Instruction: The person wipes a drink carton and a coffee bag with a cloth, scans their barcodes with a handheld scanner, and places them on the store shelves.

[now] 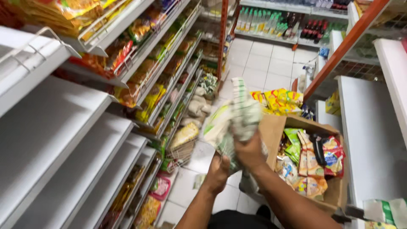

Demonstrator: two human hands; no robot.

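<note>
Head view. A bundle of green-and-white packets [233, 121] is held up at the centre of the frame, above the aisle floor and just at 9 o'clock of the cardboard box [335, 191]. The bundle is gripped from below by the left hand [218, 171], fingers clenched around its lower edge, and from the side by the right hand [250, 150], fingers closed on the packets; both hands are motion-blurred.

As far as can be judged, the stocking is partly done. The shelves at 10 to 11 o'clock are already filled with yellow and orange snack packets [148, 99], while the white shelves [55, 127] at 8 to 9 o'clock hold nothing in their near bays. The bundle has not yet been set on any shelf, and the box is far from emptied.

The box stands open at 4 o'clock, flaps raised. Green, orange and red snack pouches [313, 163] are packed upright in it, filling it nearly to the rim. More yellow packets [280, 101] are stacked just behind it at 1 o'clock. Bottled drinks [271, 21] are lined on a far shelf at 12 o'clock. What lies deeper in the box cannot be told.
</note>
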